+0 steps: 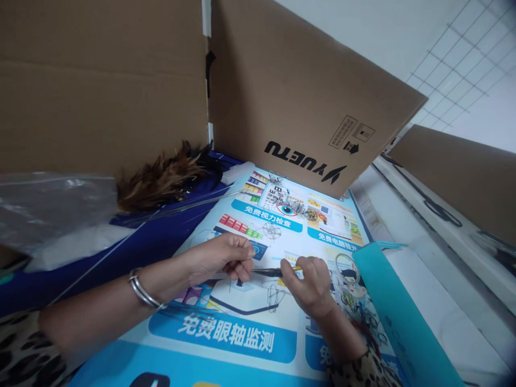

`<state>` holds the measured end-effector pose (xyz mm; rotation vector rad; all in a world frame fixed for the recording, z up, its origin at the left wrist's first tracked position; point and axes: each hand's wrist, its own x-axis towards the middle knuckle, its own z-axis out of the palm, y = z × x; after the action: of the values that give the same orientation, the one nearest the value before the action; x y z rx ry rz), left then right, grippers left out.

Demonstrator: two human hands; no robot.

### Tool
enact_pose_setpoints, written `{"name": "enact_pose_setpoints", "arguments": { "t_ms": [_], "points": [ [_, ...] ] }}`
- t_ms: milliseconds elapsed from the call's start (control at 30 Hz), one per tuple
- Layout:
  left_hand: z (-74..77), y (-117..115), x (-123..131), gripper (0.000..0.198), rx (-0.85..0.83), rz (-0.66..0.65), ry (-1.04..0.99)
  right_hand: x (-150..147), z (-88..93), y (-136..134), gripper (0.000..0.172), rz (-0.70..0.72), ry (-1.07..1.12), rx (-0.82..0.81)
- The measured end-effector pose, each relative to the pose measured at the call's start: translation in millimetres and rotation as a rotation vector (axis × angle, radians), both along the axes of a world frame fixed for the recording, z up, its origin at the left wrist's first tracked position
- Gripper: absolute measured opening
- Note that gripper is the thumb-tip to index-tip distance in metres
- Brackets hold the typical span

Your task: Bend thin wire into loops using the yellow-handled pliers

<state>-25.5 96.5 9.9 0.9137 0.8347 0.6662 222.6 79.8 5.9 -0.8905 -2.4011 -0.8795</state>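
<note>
My right hand (308,285) is wrapped round a pair of pliers (268,272) with dark jaws and a bit of yellow handle showing. The jaws point left and reach the fingertips of my left hand (234,258). Thumb and fingers of that hand are pinched on a thin wire, mostly hidden by the fingers. Below the pliers a bent wire shape (275,298) lies on the printed poster (282,242). Another curled wire piece (271,231) rests above the hands. Several wire pieces (365,317) lie heaped beside my right wrist.
Cardboard panels (314,97) stand at the back and left. Brown feathers (161,177), a clear plastic bag (56,209) and long straight wires (181,205) lie to the left. A tangle of wire pieces (296,205) sits at the back. A teal strip (403,317) borders the right side.
</note>
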Motion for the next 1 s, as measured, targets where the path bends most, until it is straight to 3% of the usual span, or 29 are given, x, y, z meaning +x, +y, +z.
{"name": "enact_pose_setpoints", "arguments": {
  "t_ms": [467, 1000],
  "points": [
    [-5.7, -0.4, 2.3, 0.021, 0.0, 0.01, 0.01, -2.4, 1.2, 1.3, 0.025, 0.051, 0.017, 0.096],
    [8.4, -3.1, 3.8, 0.022, 0.233, -0.013, 0.179, -9.9, 10.0, -2.2, 0.02, -0.051, -0.124, -0.297]
  ]
}}
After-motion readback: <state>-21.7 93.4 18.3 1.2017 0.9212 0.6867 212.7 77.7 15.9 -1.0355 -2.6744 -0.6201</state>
